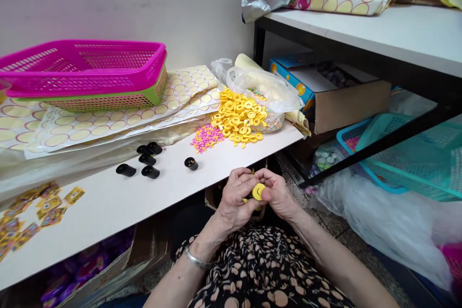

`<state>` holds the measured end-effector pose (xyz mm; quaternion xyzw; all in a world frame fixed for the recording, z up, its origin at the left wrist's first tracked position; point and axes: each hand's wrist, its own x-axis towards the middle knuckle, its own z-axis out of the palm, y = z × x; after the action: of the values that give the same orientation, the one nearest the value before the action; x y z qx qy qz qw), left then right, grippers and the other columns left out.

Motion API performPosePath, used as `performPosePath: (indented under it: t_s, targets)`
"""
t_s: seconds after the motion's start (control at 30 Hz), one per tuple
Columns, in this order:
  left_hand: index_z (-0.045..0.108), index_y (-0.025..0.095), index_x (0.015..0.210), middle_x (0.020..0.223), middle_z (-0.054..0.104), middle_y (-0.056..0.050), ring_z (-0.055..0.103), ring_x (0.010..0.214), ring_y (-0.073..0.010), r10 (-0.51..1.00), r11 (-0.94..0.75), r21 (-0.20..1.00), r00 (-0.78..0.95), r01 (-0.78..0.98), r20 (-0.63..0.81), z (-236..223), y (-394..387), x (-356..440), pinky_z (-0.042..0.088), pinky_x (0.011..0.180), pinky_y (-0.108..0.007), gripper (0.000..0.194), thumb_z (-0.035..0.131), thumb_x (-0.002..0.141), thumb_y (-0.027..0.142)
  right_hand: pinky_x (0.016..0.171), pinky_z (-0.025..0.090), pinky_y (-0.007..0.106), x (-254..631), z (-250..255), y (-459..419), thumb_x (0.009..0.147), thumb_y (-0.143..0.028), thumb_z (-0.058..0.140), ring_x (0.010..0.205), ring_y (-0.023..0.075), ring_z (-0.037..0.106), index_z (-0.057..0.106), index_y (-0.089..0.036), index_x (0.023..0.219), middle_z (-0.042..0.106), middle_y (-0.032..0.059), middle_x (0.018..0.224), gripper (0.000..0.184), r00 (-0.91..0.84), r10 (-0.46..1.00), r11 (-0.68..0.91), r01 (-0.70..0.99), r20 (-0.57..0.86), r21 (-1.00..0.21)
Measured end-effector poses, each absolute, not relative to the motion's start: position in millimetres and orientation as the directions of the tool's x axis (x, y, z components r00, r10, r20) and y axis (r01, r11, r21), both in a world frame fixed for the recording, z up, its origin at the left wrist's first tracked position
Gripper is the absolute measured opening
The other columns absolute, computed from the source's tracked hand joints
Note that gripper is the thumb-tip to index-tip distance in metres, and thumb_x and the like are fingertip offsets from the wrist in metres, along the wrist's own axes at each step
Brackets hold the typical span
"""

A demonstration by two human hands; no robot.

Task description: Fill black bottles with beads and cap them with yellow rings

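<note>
My two hands meet above my lap, just off the table's front edge. My right hand point(277, 193) is closed, its thumb and fingers pinching a round yellow plastic piece point(258, 191) with a small curved mark on its face. Curled around the other side is my left hand point(236, 198), touching or nearly touching that piece. A bit of dark and more yellow shows between my left fingers, but what it is stays hidden. On the white table point(173, 192) beyond lie a heap of yellow ring-shaped pieces point(238, 118), a pile of tiny pink and yellow bits point(207, 138) and several short black cylinders point(191, 163).
Stacked pink and green baskets point(83, 77) rest on printed sheets point(108, 127) at the back left. Small printed cards point(46, 204) lie at left. A shelf point(361, 24) with a black diagonal leg, a cardboard box point(346, 101) and teal baskets point(407, 154) crowd the right.
</note>
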<state>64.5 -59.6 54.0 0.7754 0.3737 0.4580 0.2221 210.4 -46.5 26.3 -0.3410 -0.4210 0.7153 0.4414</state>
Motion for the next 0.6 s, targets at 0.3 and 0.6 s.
performPosePath:
  t_s: [0.3, 0.6]
  targets:
    - [0.063, 0.018, 0.094, 0.091, 0.067, -0.008, 0.055, 0.088, -0.0203, 0.744, -0.668, 0.598, 0.367, 0.443, 0.559, 41, -66, 62, 0.039, 0.091, -0.041, 0.019, 0.053, 0.081, 0.028, 0.068, 0.042, 0.023, 218, 38, -48, 0.054, -0.03, 0.08, 0.079, 0.0135, 0.053, 0.062, -0.015, 0.107, 0.06, 0.0021, 0.089, 0.058, -0.647, 0.741, -0.437, -0.257, -0.183, -0.862]
    - [0.061, 0.016, 0.089, 0.08, 0.064, -0.008, 0.054, 0.084, -0.0191, 0.72, -0.675, 0.669, 0.478, 0.312, 0.504, 27, -84, 60, 0.04, 0.089, -0.039, 0.016, 0.049, 0.084, 0.025, 0.062, 0.042, 0.021, 214, 26, -58, 0.044, -0.009, 0.077, 0.073, 0.0118, 0.056, 0.065, -0.012, 0.093, 0.064, 0.0021, 0.082, 0.051, -0.703, 0.615, -0.639, -0.178, -0.358, -0.748]
